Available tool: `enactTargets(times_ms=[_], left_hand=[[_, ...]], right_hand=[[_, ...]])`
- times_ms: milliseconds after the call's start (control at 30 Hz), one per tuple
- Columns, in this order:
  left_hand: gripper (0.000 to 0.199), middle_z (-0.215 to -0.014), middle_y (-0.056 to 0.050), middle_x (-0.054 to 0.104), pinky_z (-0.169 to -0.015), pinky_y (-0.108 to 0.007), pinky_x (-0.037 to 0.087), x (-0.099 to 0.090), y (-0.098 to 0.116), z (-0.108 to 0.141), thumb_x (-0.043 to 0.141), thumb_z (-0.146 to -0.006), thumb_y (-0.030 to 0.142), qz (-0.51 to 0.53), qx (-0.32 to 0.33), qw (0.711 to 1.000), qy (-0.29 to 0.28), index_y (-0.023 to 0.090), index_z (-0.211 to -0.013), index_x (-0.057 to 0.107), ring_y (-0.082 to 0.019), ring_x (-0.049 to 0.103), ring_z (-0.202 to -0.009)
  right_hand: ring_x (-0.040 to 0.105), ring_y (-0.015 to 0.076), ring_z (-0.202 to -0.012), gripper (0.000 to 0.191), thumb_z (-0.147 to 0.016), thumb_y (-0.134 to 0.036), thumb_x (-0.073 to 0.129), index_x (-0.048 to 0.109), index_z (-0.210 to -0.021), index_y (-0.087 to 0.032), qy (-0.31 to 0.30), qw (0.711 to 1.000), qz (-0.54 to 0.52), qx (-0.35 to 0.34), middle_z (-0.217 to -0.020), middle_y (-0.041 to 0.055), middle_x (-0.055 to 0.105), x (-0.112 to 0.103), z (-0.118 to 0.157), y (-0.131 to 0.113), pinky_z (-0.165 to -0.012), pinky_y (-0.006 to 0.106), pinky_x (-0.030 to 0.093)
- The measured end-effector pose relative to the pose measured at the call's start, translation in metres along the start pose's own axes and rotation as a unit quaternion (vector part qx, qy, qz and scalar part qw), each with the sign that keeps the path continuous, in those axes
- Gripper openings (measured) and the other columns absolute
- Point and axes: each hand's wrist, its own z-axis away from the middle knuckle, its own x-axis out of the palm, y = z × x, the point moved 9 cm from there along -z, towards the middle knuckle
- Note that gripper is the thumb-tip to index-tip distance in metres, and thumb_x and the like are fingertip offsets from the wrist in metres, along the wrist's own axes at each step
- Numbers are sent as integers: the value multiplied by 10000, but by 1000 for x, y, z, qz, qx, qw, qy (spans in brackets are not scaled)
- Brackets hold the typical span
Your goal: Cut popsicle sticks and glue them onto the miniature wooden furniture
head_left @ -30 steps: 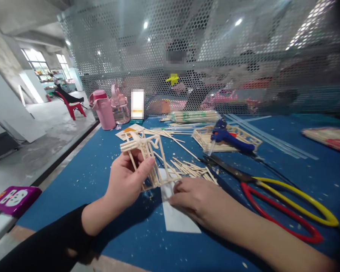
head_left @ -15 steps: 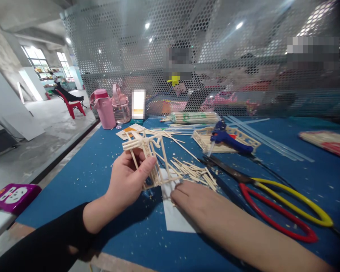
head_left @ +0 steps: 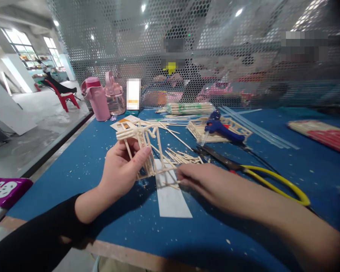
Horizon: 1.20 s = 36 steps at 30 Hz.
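Note:
My left hand [head_left: 124, 162] is closed around a small frame glued up from thin wooden sticks [head_left: 143, 141], tilted above the blue table. To its right, my right hand [head_left: 200, 175] is closed, fingertips pinching the end of a short wooden stick [head_left: 173, 183] low over a strip of white paper [head_left: 172, 206]; the fingertips are partly hidden. Just beyond that hand lies a loose heap of cut sticks [head_left: 184, 155]. Scissors [head_left: 229, 163] with a yellow handle showing lie right of the heap, partly covered by my right forearm.
A blue glue gun [head_left: 225, 131] rests on a stick-built tray [head_left: 197, 132]. Behind are bundled sticks [head_left: 189, 108], a pink flask [head_left: 99, 102], a clear pink bottle [head_left: 116, 100] and a perforated metal screen [head_left: 130, 49]. Clear glue sticks [head_left: 255, 128] and a red-and-white packet [head_left: 323, 136] lie right.
My right hand has lifted slightly off the paper and shifted away from me, exposing more of the strip and a short stick. My left hand still holds the frame. The view has shifted slightly.

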Motion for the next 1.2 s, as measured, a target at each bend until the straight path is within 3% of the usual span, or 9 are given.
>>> enactTargets(times_ms=[133, 300, 400, 467, 567, 700, 833, 967, 1200], left_hand=[[199, -575, 61, 484, -488, -155, 393, 0, 0, 1, 656, -769, 234, -5, -1, 1000, -3, 181, -662, 497, -52, 432, -506], [196, -575, 58, 487, -487, -160, 394, 1, 0, 0, 653, -774, 251, -8, -1, 1000, -3, 181, -666, 506, -56, 432, -507], [194, -570, 58, 484, -481, -166, 394, 1, -1, 0, 647, -772, 253, -5, -8, 1000, -2, 182, -663, 503, -59, 432, -502], [193, -566, 58, 481, -477, -170, 394, 1, -3, -1, 645, -767, 251, -1, -16, 1000, -1, 181, -663, 498, -60, 430, -495], [205, -558, 57, 472, -471, -176, 388, 3, -4, -1, 635, -768, 254, 4, -27, 1000, -8, 179, -647, 487, -62, 423, -490], [218, -554, 52, 467, -475, -186, 386, 3, -4, -1, 630, -770, 267, 10, -38, 999, -10, 177, -636, 484, -69, 423, -495], [220, -565, 48, 474, -489, -192, 386, 3, -5, -2, 633, -771, 274, 21, -42, 999, -9, 174, -644, 484, -71, 425, -506], [221, -574, 46, 482, -501, -195, 391, 4, -6, -2, 630, -779, 276, 36, -46, 998, -9, 174, -646, 486, -73, 431, -516], [233, -567, 48, 479, -496, -199, 387, 5, -5, -2, 628, -790, 280, 35, -40, 998, -17, 181, -640, 480, -78, 426, -509]], right_hand=[[500, 124, -560, 227, -889, -179, 401, 491, -681, -198, 11, 1000, 17, 22, -656, 17, 599, -6, 0, 8, -517, 220, 337], [611, 141, -698, 216, -855, -109, 422, 610, -840, -213, 38, 999, -1, -26, -818, 32, 695, 2, -1, 4, -602, 218, 400], [637, 153, -720, 274, -779, -32, 455, 651, -780, -223, 52, 998, 26, -22, -801, 22, 710, -2, 4, 12, -623, 229, 419], [640, 164, -705, 267, -778, -44, 458, 665, -752, -211, 92, 994, 51, -10, -778, 41, 712, -16, 8, 18, -616, 246, 432], [645, 169, -708, 231, -857, -168, 448, 677, -851, -190, 156, 988, 18, -6, -804, 66, 715, -46, 10, 14, -619, 264, 464], [607, 145, -631, 214, -867, -287, 483, 653, -769, -201, 200, 978, -58, -26, -727, 27, 685, -79, 4, -11, -563, 252, 451], [598, 134, -665, 159, -831, -260, 544, 651, -724, -212, 291, 950, -86, -74, -734, 6, 676, -104, -1, -40, -626, 248, 457], [602, 122, -633, 108, -806, -211, 576, 671, -753, -207, 344, 927, -141, -48, -697, -9, 682, -104, -8, -38, -626, 236, 478], [629, 130, -606, 74, -765, -230, 633, 691, -777, -187, 366, 903, -223, -32, -691, -4, 697, -88, -12, -27, -581, 244, 510]])
